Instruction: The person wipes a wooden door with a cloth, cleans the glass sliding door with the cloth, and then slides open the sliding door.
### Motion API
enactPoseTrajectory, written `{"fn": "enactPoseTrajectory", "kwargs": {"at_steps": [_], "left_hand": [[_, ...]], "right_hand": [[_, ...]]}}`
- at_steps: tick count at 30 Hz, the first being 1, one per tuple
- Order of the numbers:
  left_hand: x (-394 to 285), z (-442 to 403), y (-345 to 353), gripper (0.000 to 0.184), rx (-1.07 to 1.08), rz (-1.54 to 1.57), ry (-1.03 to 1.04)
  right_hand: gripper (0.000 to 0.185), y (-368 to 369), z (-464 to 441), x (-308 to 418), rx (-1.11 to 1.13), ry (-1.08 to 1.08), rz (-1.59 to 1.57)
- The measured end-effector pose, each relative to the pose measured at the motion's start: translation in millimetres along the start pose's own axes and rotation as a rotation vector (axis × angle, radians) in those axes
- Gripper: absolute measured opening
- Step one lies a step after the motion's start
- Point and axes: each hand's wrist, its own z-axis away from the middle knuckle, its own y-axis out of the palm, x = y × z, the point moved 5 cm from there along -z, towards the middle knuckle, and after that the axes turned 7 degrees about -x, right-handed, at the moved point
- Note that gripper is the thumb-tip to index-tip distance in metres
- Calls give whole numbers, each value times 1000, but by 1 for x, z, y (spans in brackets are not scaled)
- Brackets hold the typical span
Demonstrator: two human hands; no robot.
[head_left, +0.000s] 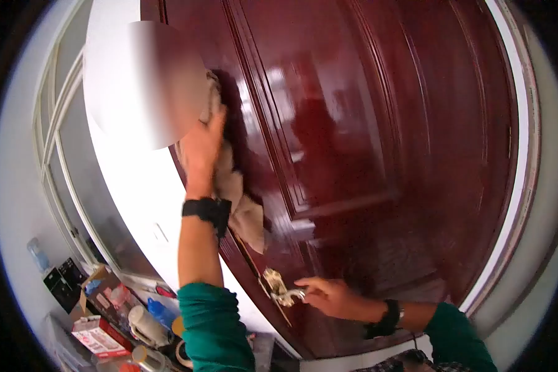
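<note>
Beige cloth [247, 222] trails down-right from left hand [201, 149], left of centre, long axis steep; finger grip blurred, can't tell. Right hand [333, 299], lower centre, grips door handle [289, 294].

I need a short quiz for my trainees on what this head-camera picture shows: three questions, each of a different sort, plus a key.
1. Which hand is at the gold-coloured door handle?
A) left
B) right
C) neither

2. True or false: the sleeves are green.

3. Fill in the missing word: the left hand is on a beige ____ at the dark red door.

Key:
1. B, the right hand
2. True
3. cloth
</note>
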Motion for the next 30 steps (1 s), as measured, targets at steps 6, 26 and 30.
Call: {"fn": "enactPoseTrajectory", "kwargs": {"at_steps": [6, 26, 30], "left_hand": [[-5, 162, -27, 49, 384, -109, 167], [13, -136, 88, 70, 20, -179, 418], [43, -225, 119, 42, 78, -220, 574]], "right_hand": [[19, -87, 5, -20, -476, -103, 82], [12, -170, -70, 15, -711, -800, 1118], [13, -171, -66, 11, -646, -763, 1108]]}}
